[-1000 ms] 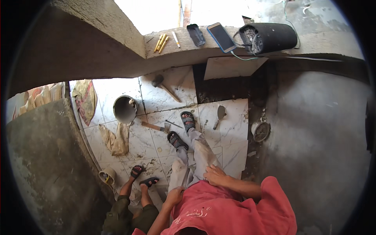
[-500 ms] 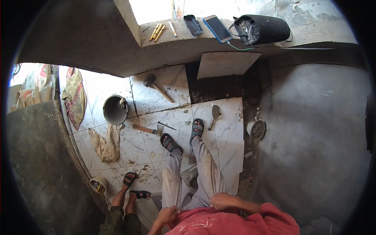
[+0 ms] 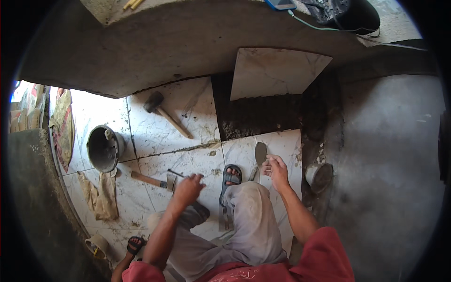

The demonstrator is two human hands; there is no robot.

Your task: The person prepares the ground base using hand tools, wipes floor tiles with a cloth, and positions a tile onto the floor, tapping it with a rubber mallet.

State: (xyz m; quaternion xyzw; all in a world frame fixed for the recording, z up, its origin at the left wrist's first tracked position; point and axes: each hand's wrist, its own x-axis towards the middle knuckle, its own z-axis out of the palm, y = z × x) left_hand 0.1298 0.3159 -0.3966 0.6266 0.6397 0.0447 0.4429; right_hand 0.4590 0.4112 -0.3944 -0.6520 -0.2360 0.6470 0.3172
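My right hand is open, its fingers loosely bent and apart. It hovers beside a trowel with a grey oval blade lying on the marbled floor tiles. My left hand is held over my left foot, empty as far as I can see, with fingers loosely curved and partly apart. Close to it lie a hatchet with a wooden handle and a thin dark rod. Farther off, a mallet with a dark head rests on the tiles.
A loose tile leans against the low wall, by a strip of dark bare ground. Left are a bucket, a cloth and a small pail. Another person's sandaled foot is nearby. A container stands right.
Both hands have left my waist and reached forward, the right toward the trowel, the left toward the hatchet. My body has lowered and my knees are bent. The view has shifted closer to the floor.
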